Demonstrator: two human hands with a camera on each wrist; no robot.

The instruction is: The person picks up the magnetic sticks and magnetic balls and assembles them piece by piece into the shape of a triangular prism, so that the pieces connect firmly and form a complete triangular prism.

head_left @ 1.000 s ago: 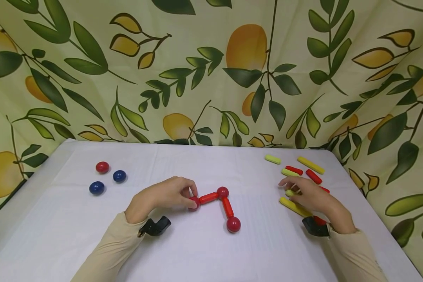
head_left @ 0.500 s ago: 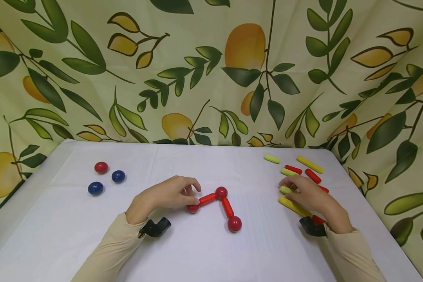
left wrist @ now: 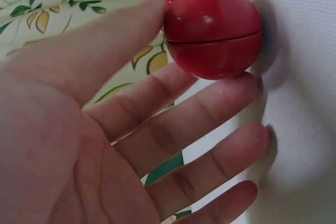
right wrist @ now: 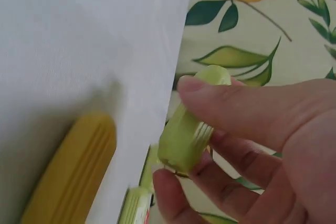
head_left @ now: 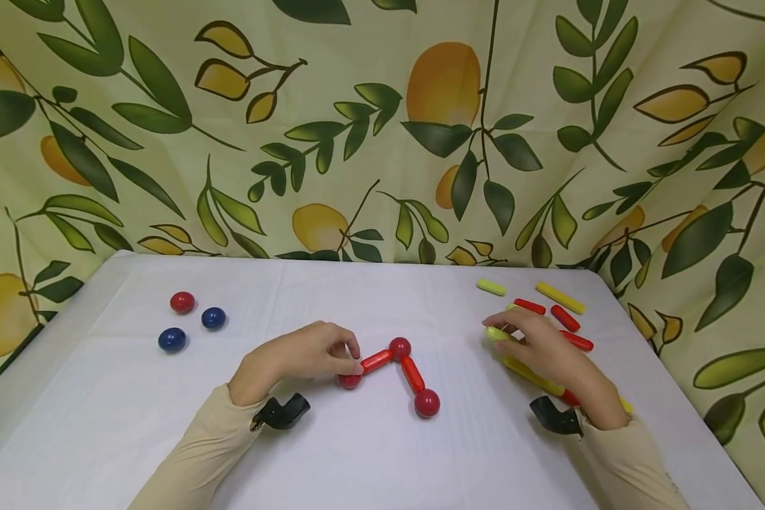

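Three red balls and two red rods form a bent chain. Left of it lie one lone red ball and two blue balls; right, four loose red rods, two light-green rods, at least two yellow rods. The left hand pinches the chain's left-end ball. The right hand pinches a third light-green rod, right of the chain but nearer than before.

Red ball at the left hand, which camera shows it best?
The left wrist view: the red ball shows large and almost uncovered. The head view shows it small, partly covered by the left hand; the right wrist view doesn't show it.
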